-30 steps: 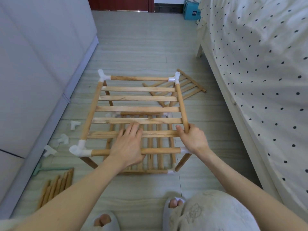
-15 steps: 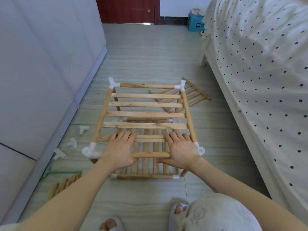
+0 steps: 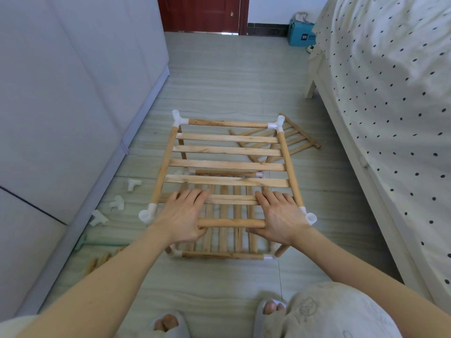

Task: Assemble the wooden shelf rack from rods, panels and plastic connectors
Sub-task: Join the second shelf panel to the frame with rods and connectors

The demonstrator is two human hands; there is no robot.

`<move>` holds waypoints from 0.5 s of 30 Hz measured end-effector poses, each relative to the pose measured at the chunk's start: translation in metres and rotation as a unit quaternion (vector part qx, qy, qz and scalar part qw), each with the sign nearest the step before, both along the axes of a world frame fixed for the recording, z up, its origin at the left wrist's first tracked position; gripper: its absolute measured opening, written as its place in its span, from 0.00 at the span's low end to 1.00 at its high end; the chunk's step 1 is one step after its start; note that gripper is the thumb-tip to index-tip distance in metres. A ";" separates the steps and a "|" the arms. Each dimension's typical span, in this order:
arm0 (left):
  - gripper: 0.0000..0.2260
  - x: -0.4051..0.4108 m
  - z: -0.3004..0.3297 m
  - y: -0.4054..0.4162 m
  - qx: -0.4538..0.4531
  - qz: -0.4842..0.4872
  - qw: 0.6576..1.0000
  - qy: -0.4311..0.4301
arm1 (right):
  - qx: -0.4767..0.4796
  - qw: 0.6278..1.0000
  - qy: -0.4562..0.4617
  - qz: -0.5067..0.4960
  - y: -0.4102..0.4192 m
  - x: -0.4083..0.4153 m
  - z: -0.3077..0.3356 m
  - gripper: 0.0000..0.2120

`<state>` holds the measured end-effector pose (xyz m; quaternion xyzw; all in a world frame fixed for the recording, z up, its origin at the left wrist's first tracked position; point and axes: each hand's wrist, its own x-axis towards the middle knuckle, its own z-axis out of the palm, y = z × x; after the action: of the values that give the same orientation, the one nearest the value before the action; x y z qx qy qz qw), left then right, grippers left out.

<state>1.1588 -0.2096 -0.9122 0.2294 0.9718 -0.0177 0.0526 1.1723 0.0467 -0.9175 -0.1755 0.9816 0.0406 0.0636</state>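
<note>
Wooden slatted two-tier rack [image 3: 227,167] stands on the grey floor [image 3: 231,74] before me; my left hand [image 3: 181,219] and right hand [image 3: 280,219] grip its near round rod [image 3: 230,223], fingers flat on slats; light, joints likely loose.

The partly assembled light-wood shelf rack [image 3: 227,167] stands upright on the floor. Its top tier is a horizontal slatted wooden panel [image 3: 228,150] framed by round wooden rods, with white plastic corner connectors [image 3: 178,119] at all four corners. A lower slatted tier [image 3: 227,242] lies beneath it, slats running front to back. A spare slatted wooden panel [image 3: 290,139] lies flat on the floor behind the rack's right rear corner. Three loose white plastic connectors [image 3: 116,202] lie on the floor left of the rack. A bundle of loose wooden rods [image 3: 102,261] lies near the left front.
</note>
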 end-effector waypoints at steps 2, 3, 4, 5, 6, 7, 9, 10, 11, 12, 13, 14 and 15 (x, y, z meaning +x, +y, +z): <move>0.42 0.001 0.003 -0.011 -0.018 0.034 0.999 0.000 | 0.010 1.000 -0.009 -0.025 -0.001 0.001 0.001 0.48; 0.42 0.002 0.003 -0.013 -0.023 0.047 0.999 0.001 | 0.015 0.999 -0.005 -0.036 -0.001 0.001 0.001 0.48; 0.41 0.003 0.003 -0.013 -0.027 0.056 0.998 0.003 | 0.019 0.999 0.000 -0.044 -0.002 0.001 0.001 0.48; 0.40 0.003 0.002 -0.011 -0.029 0.061 0.998 0.006 | 0.023 0.999 0.008 -0.048 -0.003 0.002 0.001 0.47; 0.39 0.004 0.002 -0.010 -0.031 0.062 0.998 0.010 | 0.028 0.998 0.017 -0.046 -0.004 0.002 0.000 0.46; 0.37 0.004 0.001 -0.009 -0.035 0.060 0.997 0.015 | 0.033 0.998 0.026 -0.041 -0.005 0.001 -0.001 0.44; 0.36 0.003 0.000 -0.009 -0.047 0.055 0.997 0.026 | 0.042 0.998 0.037 -0.030 -0.004 0.000 -0.002 0.42; 0.36 0.001 0.000 -0.009 -0.051 0.054 0.997 0.029 | 0.046 0.998 0.040 -0.028 -0.004 -0.002 -0.003 0.41; 0.35 -0.001 0.000 -0.008 -0.055 0.053 0.997 0.028 | 0.050 0.998 0.040 -0.027 -0.003 -0.004 -0.004 0.41; 0.35 -0.002 -0.001 -0.008 -0.058 0.053 0.997 0.026 | 0.053 0.997 0.040 -0.026 -0.003 -0.005 -0.004 0.41; 0.35 -0.003 -0.001 -0.007 -0.060 0.051 0.997 0.027 | 0.055 0.997 0.043 -0.024 -0.002 -0.007 -0.005 0.41; 0.35 -0.004 -0.002 -0.007 -0.062 0.050 0.996 0.028 | 0.057 0.997 0.044 -0.023 -0.002 -0.008 -0.006 0.41; 0.35 -0.004 -0.002 -0.006 -0.063 0.049 0.996 0.026 | 0.059 0.997 0.043 -0.022 -0.001 -0.009 -0.006 0.41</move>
<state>1.1544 -0.2160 -0.9144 0.1771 0.9798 -0.0823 0.0421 1.1633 0.0453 -0.9238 -0.1478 0.9830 0.1043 0.0321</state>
